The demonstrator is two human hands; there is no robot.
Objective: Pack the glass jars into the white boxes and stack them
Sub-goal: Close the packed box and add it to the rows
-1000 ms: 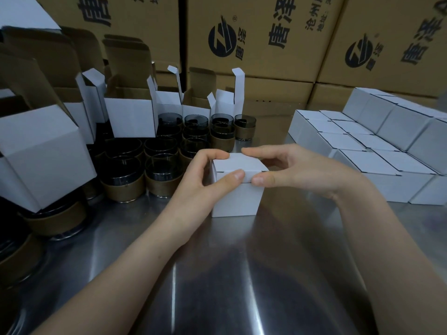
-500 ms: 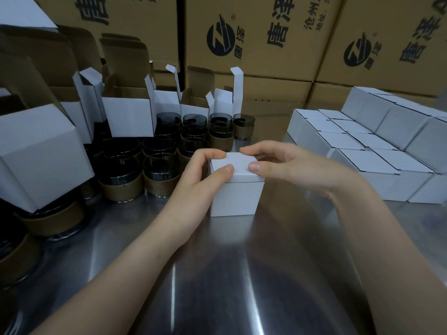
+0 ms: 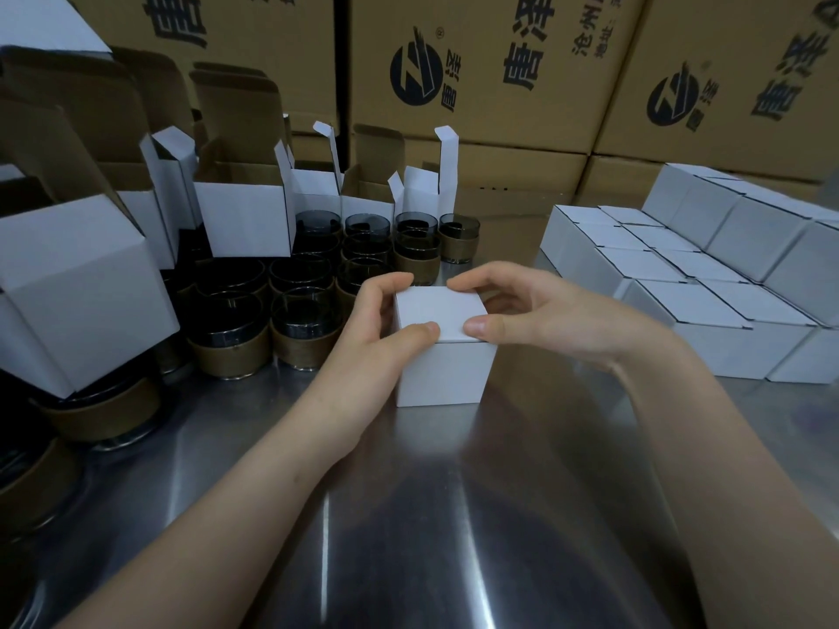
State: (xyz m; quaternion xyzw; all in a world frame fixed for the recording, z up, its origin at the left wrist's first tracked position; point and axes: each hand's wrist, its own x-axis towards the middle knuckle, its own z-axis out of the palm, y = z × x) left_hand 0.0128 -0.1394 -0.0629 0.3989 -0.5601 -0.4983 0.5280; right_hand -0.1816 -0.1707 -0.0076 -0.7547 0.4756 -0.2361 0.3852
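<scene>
A small white box [image 3: 442, 372] stands closed on the steel table [image 3: 408, 515] in the middle of the view. My left hand [image 3: 377, 329] grips its left side, thumb on the lid's front edge and fingers curled over the back. My right hand [image 3: 531, 311] grips its right side the same way, thumb pressing the lid's front right corner. Dark glass jars with brown bands [image 3: 308, 329] stand in rows just left of the box. Whatever is inside the box is hidden.
Open white boxes [image 3: 245, 220] with raised flaps stand behind and left of the jars. Closed white boxes [image 3: 708, 320] lie in rows and a second tier at the right. Large brown cartons [image 3: 476, 70] wall off the back.
The lid has been pressed down flat onto the box. Both thumbs have slid along its front edge, and the box sits slightly closer to me.
</scene>
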